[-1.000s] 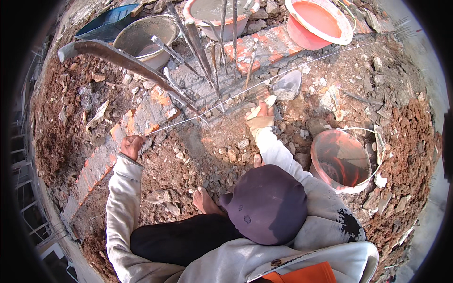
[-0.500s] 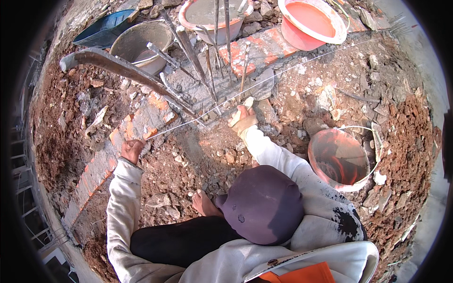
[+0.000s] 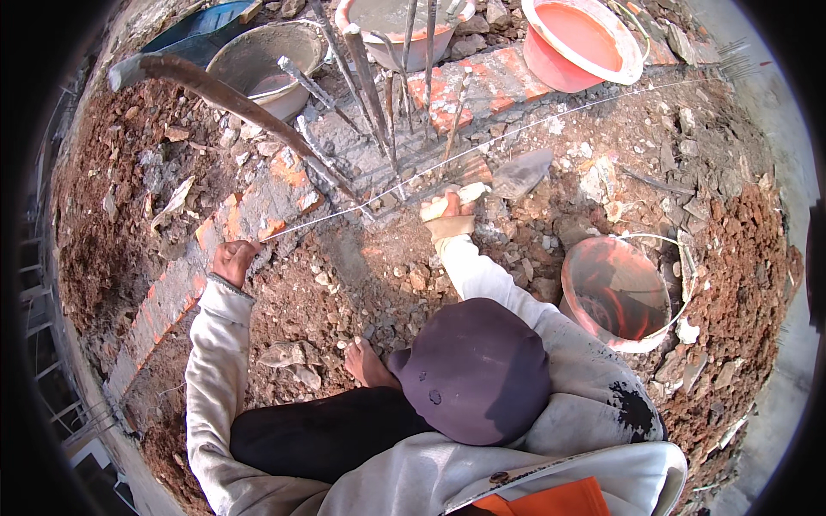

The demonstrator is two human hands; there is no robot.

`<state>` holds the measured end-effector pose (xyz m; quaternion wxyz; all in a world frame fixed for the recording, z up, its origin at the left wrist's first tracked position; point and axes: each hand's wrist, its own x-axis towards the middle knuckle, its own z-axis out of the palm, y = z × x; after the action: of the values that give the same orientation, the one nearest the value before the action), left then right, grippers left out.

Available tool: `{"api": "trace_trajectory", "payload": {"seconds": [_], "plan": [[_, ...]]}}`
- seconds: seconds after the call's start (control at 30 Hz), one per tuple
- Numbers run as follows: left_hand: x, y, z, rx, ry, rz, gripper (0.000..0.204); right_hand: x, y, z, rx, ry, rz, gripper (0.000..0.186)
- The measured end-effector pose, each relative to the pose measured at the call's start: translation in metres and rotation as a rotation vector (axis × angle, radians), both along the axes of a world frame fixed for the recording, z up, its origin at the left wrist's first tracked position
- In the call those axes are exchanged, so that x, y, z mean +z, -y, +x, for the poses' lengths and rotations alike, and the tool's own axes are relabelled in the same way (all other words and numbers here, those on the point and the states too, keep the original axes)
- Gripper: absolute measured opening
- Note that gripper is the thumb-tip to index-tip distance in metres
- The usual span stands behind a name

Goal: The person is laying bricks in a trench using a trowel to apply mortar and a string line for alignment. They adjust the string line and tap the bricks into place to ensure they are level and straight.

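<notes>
A taut white string [image 3: 508, 135] runs diagonally over the ground past upright steel bars. At its left end, my left hand [image 3: 234, 260] is closed, fingertips pinching the string beside the low brick wall [image 3: 258, 211]. My right hand [image 3: 449, 209], with a tan band or glove cuff at the wrist, is wrapped round the pale handle of a trowel [image 3: 521, 175]. The grey pointed blade lies to the right of the hand, just below the string. A reddish-brown ridged piece [image 3: 470, 168], perhaps brick, shows beyond the hand.
Rusty bars [image 3: 370, 90] and a thick curved bar [image 3: 232, 112] rise beyond the string. A red bucket [image 3: 578, 84], mortar basin [image 3: 342, 19], grey tub [image 3: 215, 69] and blue container [image 3: 159, 45] stand farther back. Another bucket [image 3: 575, 314] sits right. A dark cap [image 3: 473, 374] fills the lower middle.
My right hand has turned the trowel, so its blade swung from pointing away to pointing right. My left hand has shifted slightly left, still at the string's end.
</notes>
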<state>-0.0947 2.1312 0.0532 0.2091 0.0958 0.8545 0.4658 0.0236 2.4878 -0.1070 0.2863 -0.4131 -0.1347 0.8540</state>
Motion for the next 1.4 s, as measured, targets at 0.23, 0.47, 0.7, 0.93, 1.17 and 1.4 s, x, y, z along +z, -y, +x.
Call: {"api": "trace_trajectory", "payload": {"seconds": [0.23,0.47,0.7,0.93,1.17,1.4], "plan": [[0.011,-0.003,0.006,0.080,-0.003,-0.059,0.021,0.027,-0.013,0.012,0.056,-0.077,-0.117,0.024],[0.008,0.015,0.006,0.056,-0.003,-0.049,0.023,0.026,-0.014,0.017,0.265,0.025,-0.100,0.021],[0.004,0.008,0.006,0.072,0.062,-0.014,0.021,0.014,-0.009,0.015,0.394,0.065,-0.028,0.025],[-0.006,0.013,0.003,0.094,0.017,-0.007,0.020,0.021,0.007,0.003,0.367,0.142,-0.063,0.021],[-0.013,0.006,-0.003,0.047,-0.009,0.009,0.023,-0.002,-0.009,-0.007,0.115,-0.030,-0.071,0.028],[-0.007,0.013,0.003,0.096,-0.024,-0.005,0.024,-0.009,-0.019,0.011,0.191,0.009,-0.131,0.017]]}}
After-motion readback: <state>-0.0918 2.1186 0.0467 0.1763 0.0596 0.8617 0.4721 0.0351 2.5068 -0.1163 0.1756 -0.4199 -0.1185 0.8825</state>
